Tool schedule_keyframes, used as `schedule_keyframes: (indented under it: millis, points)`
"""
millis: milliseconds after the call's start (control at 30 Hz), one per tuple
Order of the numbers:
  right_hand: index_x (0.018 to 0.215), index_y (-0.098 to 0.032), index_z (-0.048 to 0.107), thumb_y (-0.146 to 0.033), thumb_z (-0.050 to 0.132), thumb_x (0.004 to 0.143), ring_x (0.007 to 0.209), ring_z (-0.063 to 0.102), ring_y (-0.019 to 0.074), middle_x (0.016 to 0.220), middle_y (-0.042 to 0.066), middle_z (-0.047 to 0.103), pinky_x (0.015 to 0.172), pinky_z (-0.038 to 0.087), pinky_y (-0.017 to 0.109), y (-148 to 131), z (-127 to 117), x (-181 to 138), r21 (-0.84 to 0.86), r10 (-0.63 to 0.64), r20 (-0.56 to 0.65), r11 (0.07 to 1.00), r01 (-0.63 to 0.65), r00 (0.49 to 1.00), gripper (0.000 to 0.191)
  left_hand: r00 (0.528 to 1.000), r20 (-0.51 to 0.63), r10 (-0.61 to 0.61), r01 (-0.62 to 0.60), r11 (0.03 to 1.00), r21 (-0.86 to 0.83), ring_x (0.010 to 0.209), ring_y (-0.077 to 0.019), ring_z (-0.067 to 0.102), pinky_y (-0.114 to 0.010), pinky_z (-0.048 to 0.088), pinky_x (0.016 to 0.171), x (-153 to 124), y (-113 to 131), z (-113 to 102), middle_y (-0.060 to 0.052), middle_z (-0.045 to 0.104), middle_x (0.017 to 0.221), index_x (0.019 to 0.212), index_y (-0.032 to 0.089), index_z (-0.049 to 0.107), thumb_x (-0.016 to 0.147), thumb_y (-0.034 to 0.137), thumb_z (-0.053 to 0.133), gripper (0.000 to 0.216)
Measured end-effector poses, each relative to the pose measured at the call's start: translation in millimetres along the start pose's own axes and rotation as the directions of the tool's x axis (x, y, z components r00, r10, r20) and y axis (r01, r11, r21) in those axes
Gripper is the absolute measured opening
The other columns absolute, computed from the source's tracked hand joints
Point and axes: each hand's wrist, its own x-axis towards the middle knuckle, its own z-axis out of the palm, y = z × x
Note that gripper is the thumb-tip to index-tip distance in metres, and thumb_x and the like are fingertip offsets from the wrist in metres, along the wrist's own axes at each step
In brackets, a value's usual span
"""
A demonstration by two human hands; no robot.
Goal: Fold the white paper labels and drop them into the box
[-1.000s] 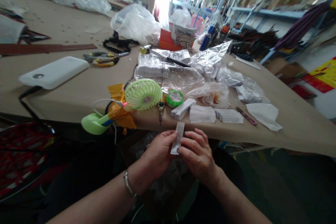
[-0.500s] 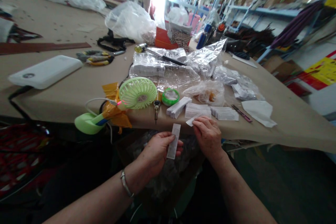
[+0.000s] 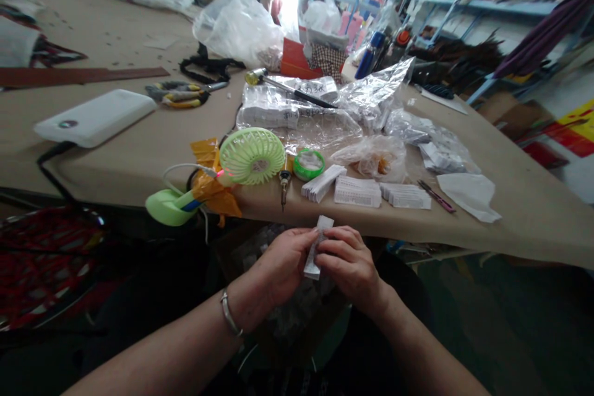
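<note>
Just off the table's front edge, my left hand pinches a narrow whitish strip between thumb and fingers. My right hand is closed over the strip's right side, its fingers pressing a printed paper slip against it. How far the slip covers the strip is partly hidden by the fingers. Beyond my hands, along the table edge, lie a fanned stack of folded slips, a flat pile of printed slips and another fanned stack.
A green fan is taped at the table edge, beside a soldering iron and a green round container. Tweezers and a white sheet lie to the right. Plastic bags, pliers and a white power bank sit farther back.
My right hand has come down and left from the printed pile with a slip, and now meets the strip in my left hand. The view has shifted slightly.
</note>
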Motion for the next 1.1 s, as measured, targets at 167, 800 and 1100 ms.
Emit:
schedule_keyframes:
  millis: [167,800,1100]
  points:
    - [0.100,-0.021,0.062,-0.013,0.057,0.085,0.109,0.053,0.0200,0.098,0.003,0.067,0.094,0.047,0.038,0.0,-9.1,-1.6,-0.018,-0.013,0.010,1.000,0.013,1.000,0.017,1.000,-0.026,0.000,0.001,0.999,0.051,0.051,-0.0092,0.054,-0.017,0.041,0.046,-1.0,0.3,1.2,-0.005,0.062,0.065,0.076,0.007,0.065,0.072,0.013,0.066,0.008]
    - [0.096,-0.018,0.064,-0.024,0.053,0.089,0.102,0.059,0.0202,0.102,0.008,0.067,0.092,0.045,0.040,87.8,-81.8,-67.7,-0.474,0.354,-0.227,0.774,-0.420,0.907,0.015,0.978,-0.203,-0.055,0.109,0.958,0.265,0.057,-0.0149,0.062,-0.024,0.053,0.053,-6.9,-3.8,-3.7,-0.010,0.067,0.070,0.085,0.009,0.061,0.081,0.019,0.060,0.011]
    - [0.087,-0.017,0.064,-0.029,0.058,0.086,0.094,0.063,0.0190,0.095,0.007,0.068,0.090,0.048,0.037,78.6,-67.5,-54.8,-0.003,0.509,-0.546,0.793,-0.609,0.665,0.013,0.978,-0.196,-0.077,0.128,0.956,0.264,0.055,-0.0136,0.061,-0.023,0.053,0.052,-5.7,-5.0,1.4,-0.009,0.066,0.072,0.086,0.008,0.061,0.083,0.020,0.059,0.013]
